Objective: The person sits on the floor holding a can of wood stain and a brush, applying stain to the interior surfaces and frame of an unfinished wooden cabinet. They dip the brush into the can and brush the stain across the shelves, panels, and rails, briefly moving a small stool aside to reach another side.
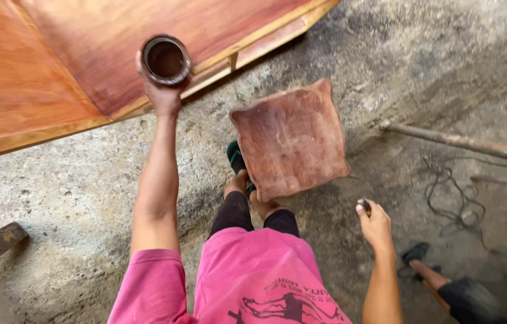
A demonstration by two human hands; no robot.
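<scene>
Up against the edge of the reddish wood panel, open tin of dark stain clamped upright in left hand, right hand closed on a small tool, well apart, square stool between.

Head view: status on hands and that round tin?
Left hand grips round metal tin of dark liquid at red-brown wooden panel edge. Right hand closed on small dark tool. Square reddish wooden stool between.

left hand gripping stain tin, red-brown stool
</scene>
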